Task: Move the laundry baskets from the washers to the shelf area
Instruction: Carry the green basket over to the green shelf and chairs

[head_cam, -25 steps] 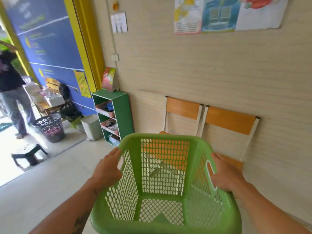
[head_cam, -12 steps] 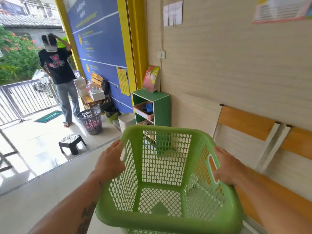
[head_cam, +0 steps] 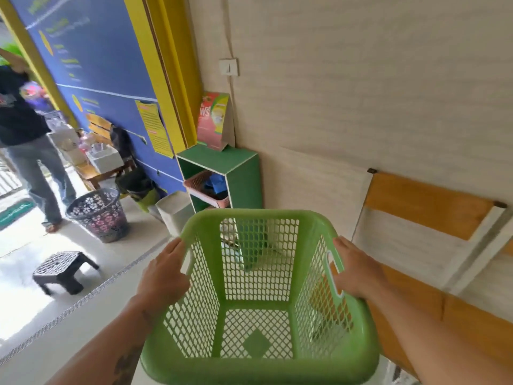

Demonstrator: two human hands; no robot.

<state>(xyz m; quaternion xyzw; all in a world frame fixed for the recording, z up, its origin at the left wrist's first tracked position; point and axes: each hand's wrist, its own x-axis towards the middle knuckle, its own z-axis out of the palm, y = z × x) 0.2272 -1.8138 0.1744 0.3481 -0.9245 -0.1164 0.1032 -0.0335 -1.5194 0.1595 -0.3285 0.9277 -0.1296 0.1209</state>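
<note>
A light-green perforated plastic laundry basket was held in front of the body, off the floor, empty, its open top tilted toward the camera. The left hand was closed over the basket's left rim, fingers laid along the outer edge and thumb hidden behind the rim. The right hand was wrapped round the right rim at the slot handle, fingers curled out of sight on the outside. A tattoo was seen on the left forearm.

Just beyond the basket's far edge, a small green open-fronted wooden shelf unit was stood against the beige ribbed wall, with a pink plastic tray in its upper compartment and a red-and-green printed carton upright on top. A white rectangular bin was placed just beside the shelf's left side. To the right of the basket, orange wooden chairs with white frames were set along the wall.

Further left, a dark round flower-patterned basket and a low black plastic stool were seen on the pale floor, well apart from the green basket. A standing person in a dark shirt and jeans was partly cut off at the left edge, beside a blue and yellow sign panel.
</note>
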